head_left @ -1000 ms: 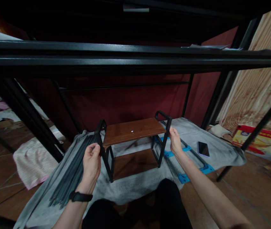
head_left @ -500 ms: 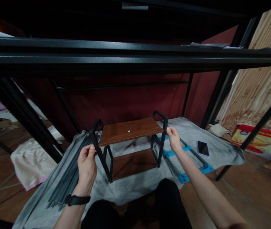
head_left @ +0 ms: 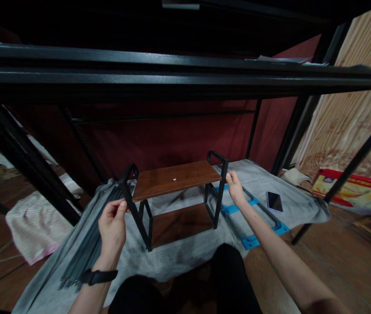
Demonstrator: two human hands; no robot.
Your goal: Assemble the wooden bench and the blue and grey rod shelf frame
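A small two-tier rack stands upright on a grey cloth, with a brown wooden top board (head_left: pixel 178 176), a lower board (head_left: pixel 182 224) and black metal side frames. At its left side frame (head_left: pixel 134 211), my left hand (head_left: pixel 112 222) is closed in a pinch, thumb and fingertips close to the leg's outer face. My right hand (head_left: pixel 235 187) pinches at the outer face of the right side frame (head_left: pixel 219 196), level with the top board. Whatever the fingertips hold is too small or hidden. A tiny white spot (head_left: pixel 174 179) shows on the top board.
Several dark rods (head_left: pixel 87 244) lie on the grey cloth (head_left: pixel 172 264) at left. Right of the rack are a frame with blue brackets (head_left: pixel 250 240) and a phone (head_left: pixel 274 202). A black metal beam (head_left: pixel 185 72) crosses overhead. A colourful box (head_left: pixel 352 189) sits far right.
The view has shifted slightly. My left hand has turned a little and moved slightly left of the leg. The right hand stays at the right frame, and the rack stands as before.
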